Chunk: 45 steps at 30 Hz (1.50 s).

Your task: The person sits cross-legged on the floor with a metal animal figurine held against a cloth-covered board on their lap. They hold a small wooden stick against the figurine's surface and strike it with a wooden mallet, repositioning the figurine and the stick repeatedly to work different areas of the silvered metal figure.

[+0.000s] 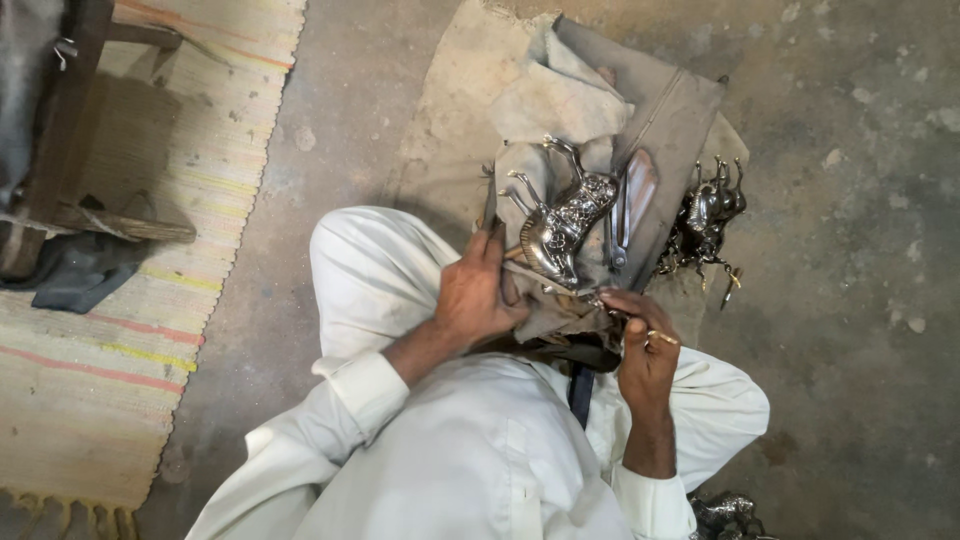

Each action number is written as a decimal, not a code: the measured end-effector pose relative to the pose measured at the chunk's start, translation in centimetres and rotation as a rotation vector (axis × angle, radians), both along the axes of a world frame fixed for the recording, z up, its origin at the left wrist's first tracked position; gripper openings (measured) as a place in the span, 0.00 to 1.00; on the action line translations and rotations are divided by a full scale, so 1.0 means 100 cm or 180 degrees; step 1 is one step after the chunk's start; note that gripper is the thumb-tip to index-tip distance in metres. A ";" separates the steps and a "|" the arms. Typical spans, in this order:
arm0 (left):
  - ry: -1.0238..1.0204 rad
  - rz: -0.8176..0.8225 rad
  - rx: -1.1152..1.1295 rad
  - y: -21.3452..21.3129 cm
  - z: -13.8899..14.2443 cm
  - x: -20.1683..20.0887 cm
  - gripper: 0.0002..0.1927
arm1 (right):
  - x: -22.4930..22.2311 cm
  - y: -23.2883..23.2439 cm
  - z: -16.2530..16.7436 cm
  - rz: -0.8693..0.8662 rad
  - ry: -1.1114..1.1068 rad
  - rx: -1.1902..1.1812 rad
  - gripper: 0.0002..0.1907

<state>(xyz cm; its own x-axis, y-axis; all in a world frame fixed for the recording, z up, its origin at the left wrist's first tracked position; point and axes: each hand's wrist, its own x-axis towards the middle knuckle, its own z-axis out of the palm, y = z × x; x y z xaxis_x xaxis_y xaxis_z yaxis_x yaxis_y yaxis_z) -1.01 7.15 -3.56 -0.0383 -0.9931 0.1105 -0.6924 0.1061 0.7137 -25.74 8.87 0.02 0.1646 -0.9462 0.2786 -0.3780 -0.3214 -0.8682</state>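
1. Shiny metal horse figurine [562, 222] lies legs-up on a grey cloth [560, 100] over the person's lap, above the floor [850, 250].
2. Left hand [472, 295] closes its grip on cloth and the horse's near end.
3. Right hand [645, 345], just right of the horse, pinches a thin tool (tip too small to tell).
4. Horse body already bright and patterned; working looks ongoing, not finished.
5. Darker metal figurines [705, 215] sit right of the horse; a striped woven mat [150, 250] lies far left.
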 end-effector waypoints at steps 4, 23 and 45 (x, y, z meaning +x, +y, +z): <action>0.0318 -0.0568 -0.0009 -0.007 -0.002 0.032 0.50 | -0.001 0.019 -0.005 0.0075 -0.0051 -0.0081 0.22; -0.0069 -0.0794 0.0350 -0.009 0.009 0.051 0.36 | -0.023 -0.006 -0.005 0.0660 -0.0212 0.0667 0.21; 0.0436 -0.1888 -0.0016 -0.013 0.041 0.039 0.10 | -0.030 -0.034 -0.002 0.1161 0.0062 0.1134 0.28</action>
